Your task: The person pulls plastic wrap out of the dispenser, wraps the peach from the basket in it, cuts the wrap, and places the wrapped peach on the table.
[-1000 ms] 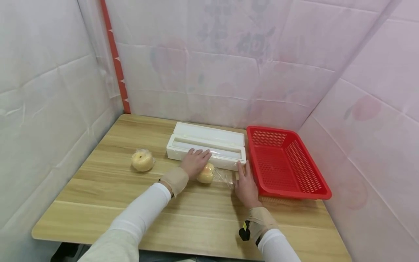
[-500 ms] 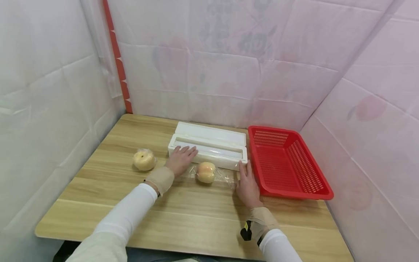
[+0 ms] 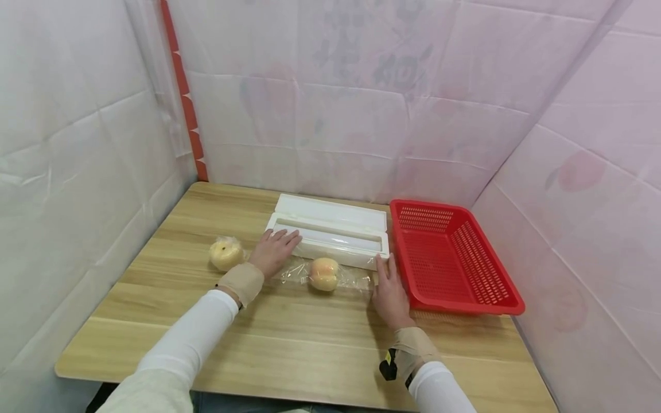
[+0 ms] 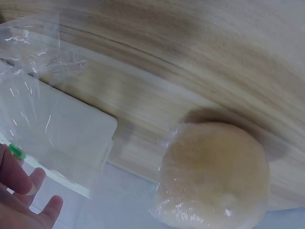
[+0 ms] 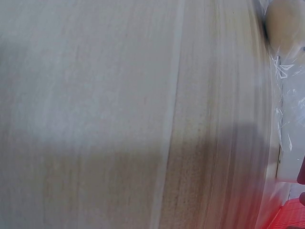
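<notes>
A white cling film dispenser (image 3: 341,252) lies lengthwise with its lid raised and a film roll inside. Clear film (image 3: 295,269) spreads from its front edge, around a pale yellow and pink round fruit (image 3: 324,275). My left hand (image 3: 275,251) rests fingers-forward on the dispenser's left end. In the left wrist view, its fingers are beside a small green piece (image 4: 17,151) on the edge; contact is unclear. My right hand (image 3: 391,295) touches the dispenser's front right corner with extended fingers. A film-wrapped yellow fruit (image 3: 225,254) sits left of my left hand.
A red perforated basket (image 3: 434,307) stands right of the dispenser, close beside my right hand. The wooden table (image 3: 310,350) meets sheet-covered walls (image 3: 335,126) at the back and sides.
My left hand has slid left along the dispenser, from beside the middle fruit to the left end, uncovering the fruit and the film left of it. My right hand has stayed in place.
</notes>
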Demonstrator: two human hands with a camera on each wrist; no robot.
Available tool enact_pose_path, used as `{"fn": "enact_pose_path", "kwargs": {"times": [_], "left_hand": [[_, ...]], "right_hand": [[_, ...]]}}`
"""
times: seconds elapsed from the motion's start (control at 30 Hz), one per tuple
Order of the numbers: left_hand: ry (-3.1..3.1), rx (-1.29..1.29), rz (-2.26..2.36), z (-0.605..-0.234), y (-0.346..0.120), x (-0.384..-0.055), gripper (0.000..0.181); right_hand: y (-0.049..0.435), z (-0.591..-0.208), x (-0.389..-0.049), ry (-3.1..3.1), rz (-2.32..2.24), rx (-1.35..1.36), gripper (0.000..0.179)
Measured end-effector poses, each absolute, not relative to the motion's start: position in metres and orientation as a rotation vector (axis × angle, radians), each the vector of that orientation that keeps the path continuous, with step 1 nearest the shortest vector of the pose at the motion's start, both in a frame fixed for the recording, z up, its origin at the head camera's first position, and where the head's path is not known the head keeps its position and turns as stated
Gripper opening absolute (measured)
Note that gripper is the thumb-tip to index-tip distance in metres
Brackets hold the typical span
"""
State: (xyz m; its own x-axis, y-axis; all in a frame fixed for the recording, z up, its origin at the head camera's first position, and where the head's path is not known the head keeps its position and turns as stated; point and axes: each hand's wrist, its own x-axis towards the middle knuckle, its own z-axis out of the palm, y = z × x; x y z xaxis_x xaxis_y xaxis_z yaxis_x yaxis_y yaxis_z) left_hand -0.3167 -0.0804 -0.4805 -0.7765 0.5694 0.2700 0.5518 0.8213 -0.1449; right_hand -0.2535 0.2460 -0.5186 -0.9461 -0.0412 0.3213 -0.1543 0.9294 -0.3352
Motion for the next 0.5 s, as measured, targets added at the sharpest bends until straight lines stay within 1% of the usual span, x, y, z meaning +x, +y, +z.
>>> {"fn": "enact_pose_path", "kwargs": {"times": [0.27,0.43,0.5], "left_hand": [[-2.787,-0.832,0.108,-0.469,-0.096,-0.317,0.047],[-2.771,-0.762,0.130,-0.474,-0.114,-0.318,0.046],[-2.758,-0.767,0.148,-0.474,-0.120,-0.318,0.047]], "right_hand": [[0.242,-0.516,-0.253,-2.780,0.531,0.146,0.078],[0.242,-0.518,-0.255,-2.775,0.534,0.121,0.072],[0.242,-0.518,-0.255,-2.793,0.544,0.100,0.072]]}}
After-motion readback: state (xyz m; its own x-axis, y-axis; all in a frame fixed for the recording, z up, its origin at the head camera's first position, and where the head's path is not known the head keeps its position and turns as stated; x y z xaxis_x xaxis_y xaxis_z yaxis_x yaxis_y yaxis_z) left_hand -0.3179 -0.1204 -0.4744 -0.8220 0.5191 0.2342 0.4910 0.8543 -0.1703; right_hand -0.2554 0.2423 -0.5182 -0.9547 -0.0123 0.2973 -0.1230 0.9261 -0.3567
